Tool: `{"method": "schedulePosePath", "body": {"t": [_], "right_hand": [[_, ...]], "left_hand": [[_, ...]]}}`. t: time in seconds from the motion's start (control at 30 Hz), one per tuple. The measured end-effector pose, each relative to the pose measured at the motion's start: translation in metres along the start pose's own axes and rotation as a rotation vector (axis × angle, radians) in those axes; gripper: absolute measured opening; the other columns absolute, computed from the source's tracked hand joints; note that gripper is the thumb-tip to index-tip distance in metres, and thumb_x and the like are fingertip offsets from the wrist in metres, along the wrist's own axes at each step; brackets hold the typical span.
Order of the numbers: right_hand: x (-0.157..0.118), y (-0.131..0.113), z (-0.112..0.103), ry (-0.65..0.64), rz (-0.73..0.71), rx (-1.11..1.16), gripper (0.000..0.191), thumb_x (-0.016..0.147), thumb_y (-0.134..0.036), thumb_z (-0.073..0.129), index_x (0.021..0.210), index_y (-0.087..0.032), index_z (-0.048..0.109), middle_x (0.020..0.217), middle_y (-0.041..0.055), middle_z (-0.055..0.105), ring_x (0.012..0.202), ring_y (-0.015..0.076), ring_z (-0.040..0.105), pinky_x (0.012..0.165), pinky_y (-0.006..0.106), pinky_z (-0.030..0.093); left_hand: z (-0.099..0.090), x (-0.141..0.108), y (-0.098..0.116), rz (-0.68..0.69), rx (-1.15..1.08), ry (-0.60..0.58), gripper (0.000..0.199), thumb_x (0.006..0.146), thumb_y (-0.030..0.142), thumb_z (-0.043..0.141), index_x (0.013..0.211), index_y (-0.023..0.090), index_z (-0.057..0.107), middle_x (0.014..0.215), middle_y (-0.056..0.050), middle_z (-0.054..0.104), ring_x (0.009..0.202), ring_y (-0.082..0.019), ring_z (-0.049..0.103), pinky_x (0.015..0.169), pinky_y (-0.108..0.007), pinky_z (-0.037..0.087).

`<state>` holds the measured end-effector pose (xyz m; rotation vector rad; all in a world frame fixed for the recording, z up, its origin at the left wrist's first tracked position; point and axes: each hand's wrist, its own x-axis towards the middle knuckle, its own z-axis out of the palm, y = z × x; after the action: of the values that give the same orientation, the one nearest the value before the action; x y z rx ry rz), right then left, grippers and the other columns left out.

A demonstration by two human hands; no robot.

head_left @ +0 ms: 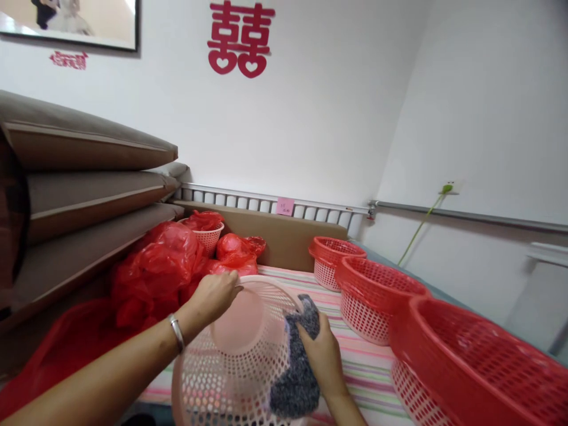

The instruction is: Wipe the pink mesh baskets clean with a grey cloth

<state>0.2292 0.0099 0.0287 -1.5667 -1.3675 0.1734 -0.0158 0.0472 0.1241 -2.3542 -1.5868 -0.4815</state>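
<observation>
Head view: a pale pink, round, perforated plastic basket is gripped at the rim by the left hand. At the basket's right side, a speckled dark grey cloth is held by the right hand. Crumpled red plastic bags are piled left of the basket; three red-lined pink baskets are lined up to its right.

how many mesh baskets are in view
5: a held basket in the left hand, a back-left basket, and on the right a far basket, middle basket and near basket. More may be hidden under the red bags.
</observation>
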Motion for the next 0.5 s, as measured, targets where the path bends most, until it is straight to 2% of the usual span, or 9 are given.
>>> {"method": "schedulePosePath", "body": {"t": [0.13, 0.2, 0.27, 0.37, 0.43, 0.5], "right_hand": [[0.024, -0.055, 0.002, -0.093, -0.384, -0.193, 0.043, 0.079, -0.032, 0.056, 0.120, -0.020, 0.049, 0.117, 0.0088, 0.060, 0.108, 0.0234, 0.057, 0.090, 0.034, 0.043], [0.033, -0.075, 0.009, -0.145, -0.497, -0.267, 0.044, 0.077, -0.027, 0.057, 0.119, -0.019, 0.050, 0.116, 0.0097, 0.060, 0.109, 0.0246, 0.056, 0.092, 0.036, 0.042], [0.038, -0.082, 0.015, -0.167, -0.513, -0.289, 0.045, 0.078, -0.029, 0.058, 0.120, -0.018, 0.050, 0.114, 0.0102, 0.061, 0.108, 0.0252, 0.056, 0.092, 0.036, 0.042], [0.043, -0.077, 0.021, -0.148, -0.479, -0.271, 0.046, 0.079, -0.034, 0.057, 0.122, -0.019, 0.048, 0.117, 0.0101, 0.059, 0.111, 0.0248, 0.054, 0.093, 0.037, 0.041], [0.044, -0.066, 0.022, -0.138, -0.412, -0.266, 0.047, 0.080, -0.035, 0.056, 0.123, -0.019, 0.046, 0.120, 0.0099, 0.058, 0.112, 0.0252, 0.054, 0.092, 0.037, 0.042], [0.045, -0.052, 0.022, -0.145, -0.279, -0.254, 0.048, 0.080, -0.038, 0.055, 0.123, -0.020, 0.044, 0.120, 0.0100, 0.058, 0.109, 0.0259, 0.056, 0.087, 0.036, 0.043]], "left_hand": [[-0.008, 0.019, 0.003, 0.199, -0.007, -0.026, 0.022, 0.089, 0.033, 0.046, 0.091, 0.018, 0.062, 0.085, -0.010, 0.070, 0.079, -0.026, 0.067, 0.070, -0.032, 0.048], [-0.006, 0.025, 0.004, 0.245, -0.014, -0.038, 0.021, 0.089, 0.033, 0.047, 0.092, 0.019, 0.062, 0.082, -0.009, 0.070, 0.077, -0.024, 0.068, 0.070, -0.031, 0.048], [-0.002, 0.027, 0.003, 0.244, -0.015, -0.039, 0.023, 0.089, 0.035, 0.047, 0.092, 0.018, 0.062, 0.081, -0.010, 0.070, 0.076, -0.024, 0.068, 0.069, -0.030, 0.048], [0.004, 0.028, -0.003, 0.206, -0.014, -0.031, 0.024, 0.089, 0.037, 0.048, 0.092, 0.017, 0.062, 0.083, -0.011, 0.070, 0.078, -0.026, 0.068, 0.069, -0.032, 0.048], [0.006, 0.029, -0.010, 0.173, -0.018, -0.030, 0.023, 0.088, 0.037, 0.049, 0.092, 0.018, 0.062, 0.085, -0.011, 0.071, 0.080, -0.026, 0.068, 0.070, -0.032, 0.048], [0.008, 0.030, -0.019, 0.119, -0.024, -0.033, 0.023, 0.088, 0.038, 0.049, 0.092, 0.019, 0.062, 0.086, -0.010, 0.071, 0.082, -0.026, 0.068, 0.070, -0.032, 0.048]]}}
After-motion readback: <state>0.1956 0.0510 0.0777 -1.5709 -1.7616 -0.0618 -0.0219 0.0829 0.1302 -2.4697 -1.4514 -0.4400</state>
